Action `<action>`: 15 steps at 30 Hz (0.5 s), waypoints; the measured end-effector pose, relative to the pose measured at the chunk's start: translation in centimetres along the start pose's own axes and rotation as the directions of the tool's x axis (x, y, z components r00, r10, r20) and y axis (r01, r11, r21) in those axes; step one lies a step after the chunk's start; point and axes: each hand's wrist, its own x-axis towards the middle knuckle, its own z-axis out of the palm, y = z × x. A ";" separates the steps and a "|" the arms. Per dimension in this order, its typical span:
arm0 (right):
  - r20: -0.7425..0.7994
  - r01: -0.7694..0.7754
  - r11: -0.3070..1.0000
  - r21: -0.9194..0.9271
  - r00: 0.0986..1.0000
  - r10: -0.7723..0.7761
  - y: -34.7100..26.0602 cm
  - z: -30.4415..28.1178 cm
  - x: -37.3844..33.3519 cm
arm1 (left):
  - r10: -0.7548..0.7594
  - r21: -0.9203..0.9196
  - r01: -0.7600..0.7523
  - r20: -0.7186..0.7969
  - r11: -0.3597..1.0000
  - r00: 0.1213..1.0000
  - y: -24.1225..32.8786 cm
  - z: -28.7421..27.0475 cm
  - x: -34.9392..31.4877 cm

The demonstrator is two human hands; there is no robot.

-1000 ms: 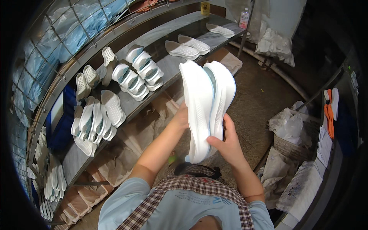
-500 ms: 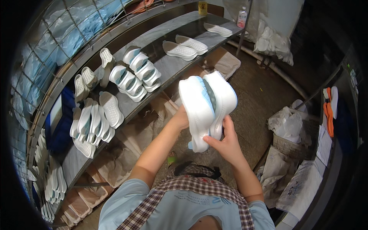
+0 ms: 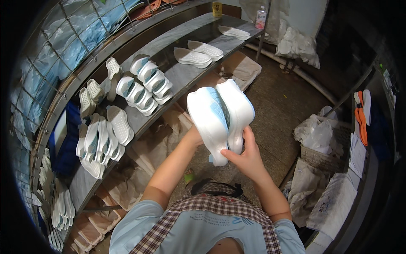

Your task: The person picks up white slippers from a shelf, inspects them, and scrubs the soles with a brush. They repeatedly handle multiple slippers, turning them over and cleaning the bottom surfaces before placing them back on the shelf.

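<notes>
Over on my right, a basket [image 3: 315, 157] cradles pale plastic [image 3: 320, 136]; a pink-labelled bottle [image 3: 260, 19] tops the worktop's far end [image 3: 169, 36].

"How many white shoe soles [image 3: 207, 116] are you holding?"
"Two. The far part of your surface [image 3: 180, 78] carries three perforated soles [image 3: 192, 56], one pink-labelled bottle [image 3: 260, 19] and one yellow container [image 3: 217, 9]."
"Your baskets?"
"You have one basket [image 3: 316, 158]."
</notes>
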 end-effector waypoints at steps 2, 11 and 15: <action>-0.003 0.035 0.999 0.039 0.999 -0.035 0.4 0.0 0.1 | -0.018 -0.083 0.017 -0.011 0.996 1.000 0.2 0.2 0.1; 0.042 0.594 0.721 -0.358 0.781 -0.623 2.7 -3.7 4.8 | -0.189 -0.336 0.185 0.019 0.924 0.982 4.9 4.6 -2.3; 0.087 0.411 0.910 0.056 0.906 -0.415 3.3 -4.1 5.2 | -0.289 -0.567 0.230 -0.014 0.791 0.957 6.0 5.0 -1.8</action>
